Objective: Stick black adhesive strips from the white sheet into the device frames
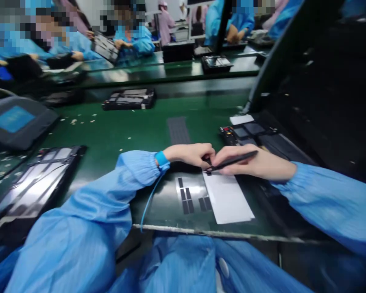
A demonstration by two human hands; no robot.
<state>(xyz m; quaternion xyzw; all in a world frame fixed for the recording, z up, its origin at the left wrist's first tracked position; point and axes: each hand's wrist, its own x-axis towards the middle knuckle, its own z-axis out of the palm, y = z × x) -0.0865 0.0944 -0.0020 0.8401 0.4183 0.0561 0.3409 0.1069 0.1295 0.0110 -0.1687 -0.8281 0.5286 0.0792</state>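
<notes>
Two hands meet over a white sheet

Right hand (pixel 251 162) pinches black tweezers (pixel 232 161) between thumb and fingers, their tips pointing left and down at the top edge of the white sheet (pixel 227 197). Whether those tips grip anything is too small to tell. Left hand (pixel 186 155) reaches in from the other side, its fingers curled and bunched together just beside the tweezer tips; whether they hold anything, I cannot tell. A blue wrist strap (pixel 161 159) circles the left wrist, and a thin blue cord (pixel 149 199) drops from it toward the bench edge.

Both hands sit above a glossy dark panel (pixel 158 203) lying on a green mat (pixel 116 134). Several small black strips (pixel 186 195) lie on that panel, just left of the white sheet. A longer dark strip (pixel 178 130) lies on the mat beyond the hands.

Two more dark panels lie nearby, one at the left (pixel 33 183) and one farther up the mat (pixel 129 99). A gray pad with a blue screen (pixel 15 122) sits at far left. Across the bench, co-workers in blue smocks (pixel 131 38) work at their own panels.
</notes>
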